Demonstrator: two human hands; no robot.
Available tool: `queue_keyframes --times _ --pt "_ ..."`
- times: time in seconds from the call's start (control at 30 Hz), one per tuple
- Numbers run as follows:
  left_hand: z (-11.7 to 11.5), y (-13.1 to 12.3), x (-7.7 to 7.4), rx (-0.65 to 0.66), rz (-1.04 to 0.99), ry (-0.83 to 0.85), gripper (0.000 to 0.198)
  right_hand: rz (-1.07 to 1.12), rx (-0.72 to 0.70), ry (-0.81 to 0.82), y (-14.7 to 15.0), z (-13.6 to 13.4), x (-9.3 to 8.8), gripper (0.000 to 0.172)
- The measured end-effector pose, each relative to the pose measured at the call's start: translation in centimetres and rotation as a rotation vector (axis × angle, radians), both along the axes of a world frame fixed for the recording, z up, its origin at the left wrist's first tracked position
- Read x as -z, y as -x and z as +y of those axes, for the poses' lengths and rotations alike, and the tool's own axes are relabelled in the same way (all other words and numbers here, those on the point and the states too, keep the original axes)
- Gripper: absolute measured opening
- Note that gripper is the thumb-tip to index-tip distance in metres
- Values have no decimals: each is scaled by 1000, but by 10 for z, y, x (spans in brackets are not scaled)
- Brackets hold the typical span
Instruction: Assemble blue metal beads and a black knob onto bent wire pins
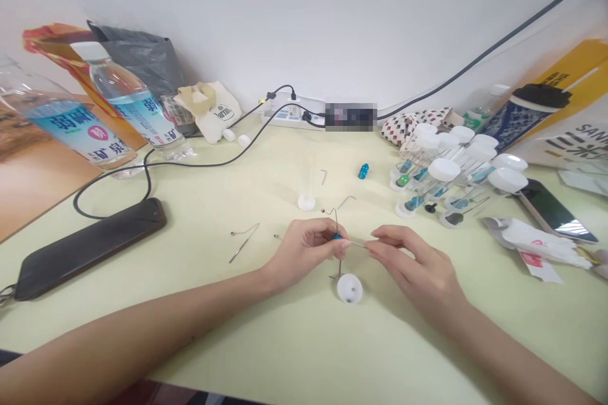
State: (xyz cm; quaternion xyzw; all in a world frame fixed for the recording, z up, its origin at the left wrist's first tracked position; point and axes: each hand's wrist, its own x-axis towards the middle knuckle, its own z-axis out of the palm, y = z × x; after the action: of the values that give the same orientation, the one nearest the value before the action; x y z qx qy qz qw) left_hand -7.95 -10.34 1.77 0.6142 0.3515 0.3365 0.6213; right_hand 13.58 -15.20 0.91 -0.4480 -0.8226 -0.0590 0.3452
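Observation:
My left hand [306, 247] pinches a small blue metal piece [337, 236] with a bent thin wire [336, 220] running through it, a small bead at its upper end. In my right hand [422, 266], thumb and fingers grip a thin hex key [357, 245], whose tip reaches the blue piece. Just below lies a white cap [342, 283] with small dark bits inside. Beyond my hands stand a clear tube [306, 180] with a white base and a loose blue ribbed piece [363, 171]. An L-shaped hex key [349, 199] and another bent wire [247, 230] rest on the table.
At right, several white-capped clear tubes [444, 169] hold blue and green pieces, near a phone [555, 209] and a crumpled wrapper [536, 240]. A black power bank [90, 250], its cable, and water bottles [133, 101] occupy the left. A power strip [285, 115] lies along the wall.

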Motion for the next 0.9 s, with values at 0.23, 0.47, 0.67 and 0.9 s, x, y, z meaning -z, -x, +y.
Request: queue_keyframes --times 0.23,0.47,0.67,0.9 --pt "-2 -1 -1 8 8 -4 21 28 -108 53 1 -3 -4 23" --pt "-1 0 1 15 47 -70 22 418 -171 472 11 -4 -5 20" --pt "1 0 1 -17 3 -10 22 261 -144 217 9 0 -3 24" --pt "4 0 1 -36 -31 56 21 -41 -132 -60 3 -1 -1 29"
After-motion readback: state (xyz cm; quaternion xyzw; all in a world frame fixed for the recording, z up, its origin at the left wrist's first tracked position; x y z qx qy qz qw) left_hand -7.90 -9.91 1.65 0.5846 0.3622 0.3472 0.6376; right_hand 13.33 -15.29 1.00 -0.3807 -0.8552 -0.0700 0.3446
